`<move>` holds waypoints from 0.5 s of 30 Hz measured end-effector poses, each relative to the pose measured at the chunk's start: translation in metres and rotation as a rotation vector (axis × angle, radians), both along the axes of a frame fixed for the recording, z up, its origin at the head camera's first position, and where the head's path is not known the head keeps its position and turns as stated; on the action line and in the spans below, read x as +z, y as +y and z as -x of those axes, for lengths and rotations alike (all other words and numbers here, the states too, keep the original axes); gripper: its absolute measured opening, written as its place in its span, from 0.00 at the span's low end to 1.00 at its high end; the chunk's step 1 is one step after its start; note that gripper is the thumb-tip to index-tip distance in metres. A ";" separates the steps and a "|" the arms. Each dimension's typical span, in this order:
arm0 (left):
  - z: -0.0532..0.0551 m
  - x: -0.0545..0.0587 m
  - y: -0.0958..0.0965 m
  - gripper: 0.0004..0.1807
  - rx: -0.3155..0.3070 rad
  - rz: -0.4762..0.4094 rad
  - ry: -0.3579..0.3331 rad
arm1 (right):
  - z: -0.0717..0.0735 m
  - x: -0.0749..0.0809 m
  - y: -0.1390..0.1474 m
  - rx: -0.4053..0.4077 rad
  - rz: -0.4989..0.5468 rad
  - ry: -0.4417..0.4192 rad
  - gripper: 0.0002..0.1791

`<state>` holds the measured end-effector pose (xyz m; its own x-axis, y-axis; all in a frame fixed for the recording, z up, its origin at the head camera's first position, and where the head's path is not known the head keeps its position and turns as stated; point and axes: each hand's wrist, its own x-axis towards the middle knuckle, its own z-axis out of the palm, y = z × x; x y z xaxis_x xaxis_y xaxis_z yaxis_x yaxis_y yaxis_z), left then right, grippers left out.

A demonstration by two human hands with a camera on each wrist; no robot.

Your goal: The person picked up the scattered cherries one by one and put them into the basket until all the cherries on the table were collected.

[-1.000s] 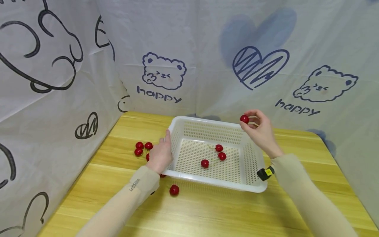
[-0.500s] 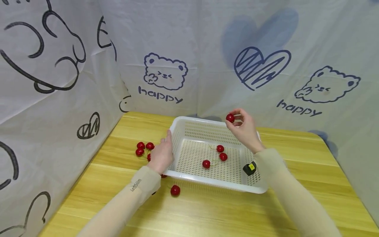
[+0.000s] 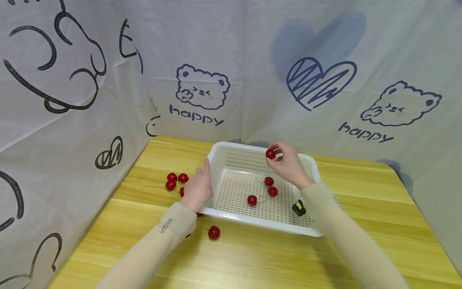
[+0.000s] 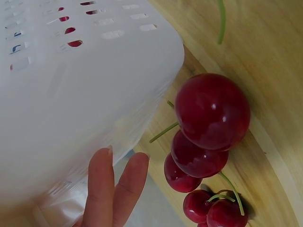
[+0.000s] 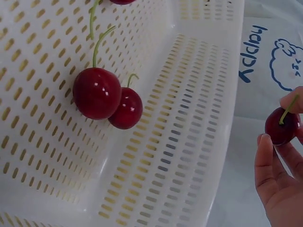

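My right hand (image 3: 286,162) pinches a red cherry (image 3: 270,154) between thumb and fingertips, above the back of a white slotted plastic basket (image 3: 260,224). In the right wrist view, this held cherry (image 5: 282,126) shows its green stem, beyond the basket's rim. Three cherries (image 3: 272,191) with stems lie on the basket floor. My left hand (image 3: 197,190) holds the basket at its left rim; in the left wrist view two fingers (image 4: 102,189) lie along the outer wall. Several cherries (image 4: 213,111) lie on the table beside that wall, some hidden behind the left hand in the head view.
A lone cherry (image 3: 214,232) rests on the wooden table (image 3: 245,261) in front of the basket. A cluster of cherries (image 3: 171,185) lies to the left. White cloth (image 3: 260,72) with drawings hangs close behind the table and on the left.
My right hand has moved left with the cherry, from the basket's back right corner to over its back side, and has dipped slightly lately. The left hand and basket stay put.
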<state>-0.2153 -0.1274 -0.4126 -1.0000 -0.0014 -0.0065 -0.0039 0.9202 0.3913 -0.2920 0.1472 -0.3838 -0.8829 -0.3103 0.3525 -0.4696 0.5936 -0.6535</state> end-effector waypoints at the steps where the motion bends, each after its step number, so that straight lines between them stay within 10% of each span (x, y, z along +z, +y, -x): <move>1: 0.000 0.000 0.000 0.48 0.000 -0.002 0.000 | 0.001 -0.002 0.000 0.002 -0.016 -0.005 0.15; 15: 0.000 0.000 0.000 0.47 -0.001 0.005 0.004 | 0.010 -0.022 0.001 0.156 -0.334 -0.143 0.12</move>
<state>-0.2150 -0.1278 -0.4124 -1.0000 0.0000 -0.0029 -0.0011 0.9223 0.3864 -0.3015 0.1482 -0.4060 -0.8491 -0.5212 0.0862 -0.4888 0.7132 -0.5023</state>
